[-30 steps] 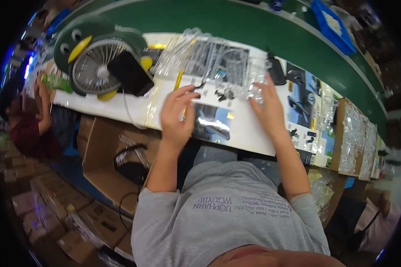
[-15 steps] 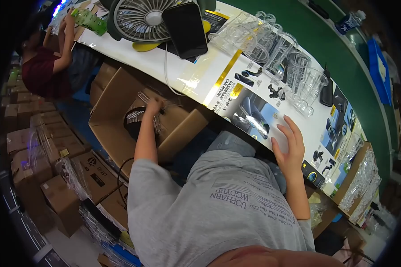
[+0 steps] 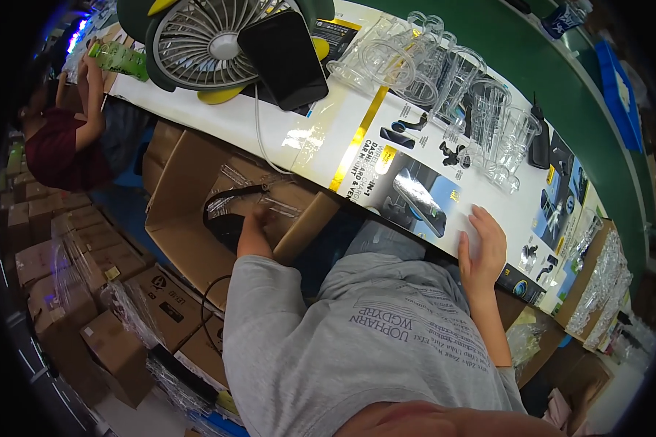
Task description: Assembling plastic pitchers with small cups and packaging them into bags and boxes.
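Note:
My left hand (image 3: 259,221) reaches down into an open cardboard box (image 3: 178,178) beside the table. Its fingers are blurred and partly hidden, so a grip cannot be made out. Near it in the box lie clear tube-like pieces (image 3: 279,207) and a black strap-like item (image 3: 227,227). My right hand (image 3: 482,251) rests at the near table edge, fingers apart and holding nothing. Beyond it, several clear tubular pieces with rounded ends (image 3: 488,109) lie grouped on the printed cardboard sheet (image 3: 357,156) covering the table.
A grey fan (image 3: 197,45) with a black phone (image 3: 284,60) leaning on it stands at the back left. A black antennaed device (image 3: 539,144) lies right of the clear pieces. Cartons (image 3: 116,349) are stacked at left. Another person (image 3: 69,149) sits at far left, near a green bottle (image 3: 120,60).
My left hand has come nearer to me inside the box, away from the clear tube-like pieces. My right hand stays at the table edge, fingers slightly closer together. The view has shifted slightly.

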